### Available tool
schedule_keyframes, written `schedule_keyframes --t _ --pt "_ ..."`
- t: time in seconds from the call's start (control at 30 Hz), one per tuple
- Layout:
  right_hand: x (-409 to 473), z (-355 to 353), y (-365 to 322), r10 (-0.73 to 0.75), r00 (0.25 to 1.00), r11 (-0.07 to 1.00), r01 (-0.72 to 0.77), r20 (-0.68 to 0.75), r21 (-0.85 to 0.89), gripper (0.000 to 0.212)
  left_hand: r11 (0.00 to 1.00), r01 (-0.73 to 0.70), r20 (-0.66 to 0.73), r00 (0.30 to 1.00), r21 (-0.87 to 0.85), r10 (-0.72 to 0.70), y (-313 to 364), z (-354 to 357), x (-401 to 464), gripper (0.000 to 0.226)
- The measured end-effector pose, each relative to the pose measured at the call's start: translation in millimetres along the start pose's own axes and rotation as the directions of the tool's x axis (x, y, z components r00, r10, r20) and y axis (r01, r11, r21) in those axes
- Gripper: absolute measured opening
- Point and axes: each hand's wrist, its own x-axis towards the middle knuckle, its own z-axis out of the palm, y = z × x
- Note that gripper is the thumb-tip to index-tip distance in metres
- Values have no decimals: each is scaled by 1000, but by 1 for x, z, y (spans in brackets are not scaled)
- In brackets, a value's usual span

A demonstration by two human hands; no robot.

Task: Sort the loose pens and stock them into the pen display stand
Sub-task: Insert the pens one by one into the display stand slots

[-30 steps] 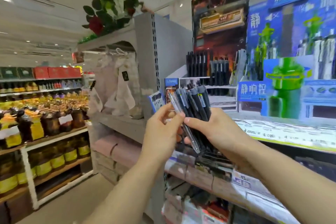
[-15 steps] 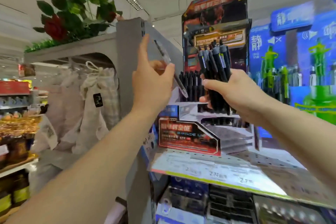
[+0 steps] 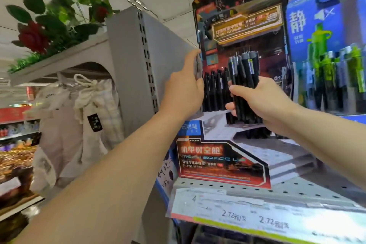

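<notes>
My right hand [image 3: 257,101] grips a bundle of black pens [image 3: 244,77], held upright in front of the red-and-black pen display stand [image 3: 223,164]. My left hand [image 3: 184,89] pinches a single clear pen [image 3: 197,65] and holds it upright at the stand's left edge, beside a back row of black pens [image 3: 214,89] standing in the stand. The clear pen is blurred and partly hidden by my fingers.
The stand sits on a perforated grey shelf [image 3: 277,190] with price tags [image 3: 237,216] along its front. A grey shelf upright [image 3: 146,61] rises just left of my left hand. A blue-and-green pen display [image 3: 326,65] stands to the right. Cloth bags [image 3: 79,121] hang at the left.
My left hand has carried the single clear pen rightward and down to the stand's left edge. My right hand still grips the bundle, now lower in front of the stand.
</notes>
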Motion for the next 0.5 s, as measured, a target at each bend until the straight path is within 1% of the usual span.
schedule_keyframes --t 0.1,0.2,0.33,0.5 --pt "-6 0 5 27 1000 999 -27 8 20 12 1000 4 -10 1000 -30 -4 -1 -1 -3 61" --pt "-11 3 9 52 998 998 -53 33 23 11 1000 -17 17 1000 -4 17 -1 -3 -5 59" --pt "-14 6 9 56 997 998 -56 54 2 15 998 -3 57 998 61 -1 -1 -1 -3 60" --pt "-18 4 8 43 997 999 -44 64 14 12 981 -18 116 993 192 -4 -4 5 -2 55"
